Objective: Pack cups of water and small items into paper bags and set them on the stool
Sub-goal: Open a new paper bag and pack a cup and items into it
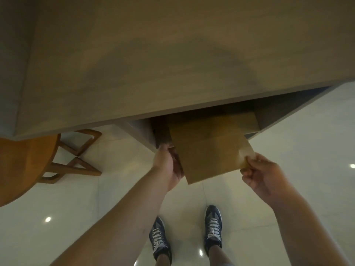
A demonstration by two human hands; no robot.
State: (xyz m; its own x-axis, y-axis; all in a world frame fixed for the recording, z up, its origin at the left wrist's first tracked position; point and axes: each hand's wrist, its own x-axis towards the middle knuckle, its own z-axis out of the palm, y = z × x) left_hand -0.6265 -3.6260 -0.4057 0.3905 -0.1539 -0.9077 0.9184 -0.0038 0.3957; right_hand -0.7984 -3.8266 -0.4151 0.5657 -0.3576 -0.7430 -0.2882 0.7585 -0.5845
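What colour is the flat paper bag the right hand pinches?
Plain brown paper bag, no print visible, pinched by the right hand; head view.

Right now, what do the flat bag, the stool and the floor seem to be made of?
The flat bag looks like brown kraft paper, matte, with a fold crease. The stool is likely wood: warm orange-brown, smooth round seat, crossed legs. The floor is probably pale glossy tile; joint lines and lamp reflections show.

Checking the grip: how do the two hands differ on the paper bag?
The right hand pinches the paper bag at its right corner; the left hand lies along its left edge, grip unseen. The left hand reaches nearer the shelf than the right. Both meet the bag.
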